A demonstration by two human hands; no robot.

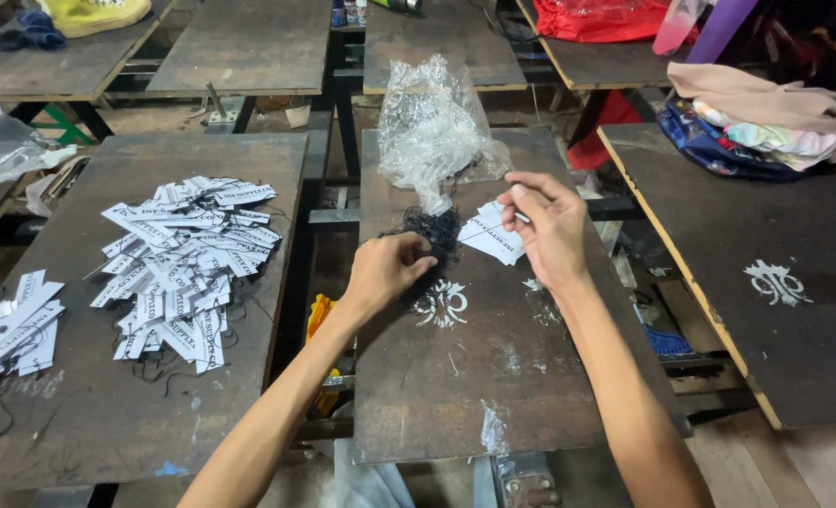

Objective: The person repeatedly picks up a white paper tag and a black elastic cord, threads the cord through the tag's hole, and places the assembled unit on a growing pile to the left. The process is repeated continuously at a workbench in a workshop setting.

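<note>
Pinching black strings (434,229) with my left hand (383,271), right hand (548,226) grip closed on a tag (493,235), I risk tangling the bundle.

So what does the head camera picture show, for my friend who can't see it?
A person's left hand pinches a tangle of black strings while the right hand holds a white paper tag over a dark work board. A crinkly clear plastic bag lies behind them, and a heap of tags covers the board to the left.
</note>
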